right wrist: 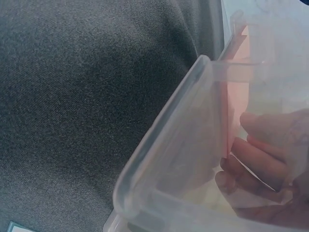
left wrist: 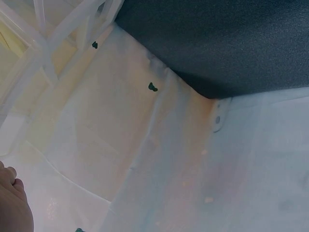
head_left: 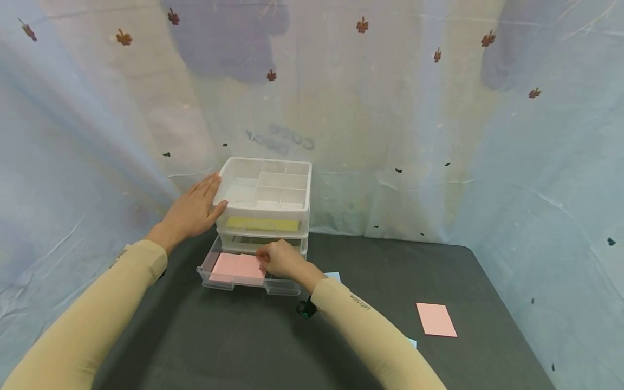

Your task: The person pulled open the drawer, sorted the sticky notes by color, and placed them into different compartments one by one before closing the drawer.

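While the left hand (head_left: 192, 210) rests spread against the drawer unit (head_left: 260, 212), right hand (head_left: 284, 261) pinching pink notes (head_left: 236, 267), sleeve (head_left: 361, 319) marked "Let'sSlim"

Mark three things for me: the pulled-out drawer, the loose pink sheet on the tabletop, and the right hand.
Pulled-out drawer (head_left: 283, 288): head view, on its front wall, toward the right end.
Loose pink sheet (head_left: 436, 320): head view, on the middle of its face.
Right hand (head_left: 284, 260): head view, on the back of the hand.
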`<state>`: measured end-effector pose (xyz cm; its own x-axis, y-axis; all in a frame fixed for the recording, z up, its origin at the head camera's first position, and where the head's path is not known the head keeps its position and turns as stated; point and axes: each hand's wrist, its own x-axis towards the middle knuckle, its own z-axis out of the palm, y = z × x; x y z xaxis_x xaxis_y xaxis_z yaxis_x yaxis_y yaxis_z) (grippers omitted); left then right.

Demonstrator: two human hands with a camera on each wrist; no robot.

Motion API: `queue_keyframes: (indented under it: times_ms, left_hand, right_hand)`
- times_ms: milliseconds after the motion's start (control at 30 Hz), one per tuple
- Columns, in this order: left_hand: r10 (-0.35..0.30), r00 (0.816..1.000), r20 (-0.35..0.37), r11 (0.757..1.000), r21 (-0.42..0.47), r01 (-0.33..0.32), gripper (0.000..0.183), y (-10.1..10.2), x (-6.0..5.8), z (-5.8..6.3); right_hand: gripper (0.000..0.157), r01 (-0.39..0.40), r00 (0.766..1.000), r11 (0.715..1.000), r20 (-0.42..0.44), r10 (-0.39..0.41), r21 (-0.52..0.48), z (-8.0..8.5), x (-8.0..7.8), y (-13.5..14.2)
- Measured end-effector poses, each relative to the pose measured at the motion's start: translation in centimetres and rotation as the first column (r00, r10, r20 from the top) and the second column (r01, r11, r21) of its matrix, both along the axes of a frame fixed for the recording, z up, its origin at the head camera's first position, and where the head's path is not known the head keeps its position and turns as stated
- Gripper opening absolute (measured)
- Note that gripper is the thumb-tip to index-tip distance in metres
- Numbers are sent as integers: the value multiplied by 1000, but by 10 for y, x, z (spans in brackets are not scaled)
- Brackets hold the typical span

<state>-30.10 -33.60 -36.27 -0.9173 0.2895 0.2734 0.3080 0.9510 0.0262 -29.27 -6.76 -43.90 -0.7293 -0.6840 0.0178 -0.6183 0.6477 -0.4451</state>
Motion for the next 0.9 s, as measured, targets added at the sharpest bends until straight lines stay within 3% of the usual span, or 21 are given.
queue_keyframes:
  times_ms: [233, 533, 900]
  left_hand:
    - [1, 1000, 5, 1000, -7, -1, 78, -2, -1, -1]
    - [0, 1000, 2, 1000, 3, 0, 79, -3, -2, -2]
    - [0, 1000, 15, 1000, 2, 0, 79, -2, -1, 0]
  right_hand:
    - [33, -10, 1000, 1000, -3, 10, -4, 2, 1, 2]
    - [33, -35, 999, 991, 31, 40, -126, 11, 11, 11]
    - [36, -102, 991, 924, 41, 126, -369, 27, 27, 46]
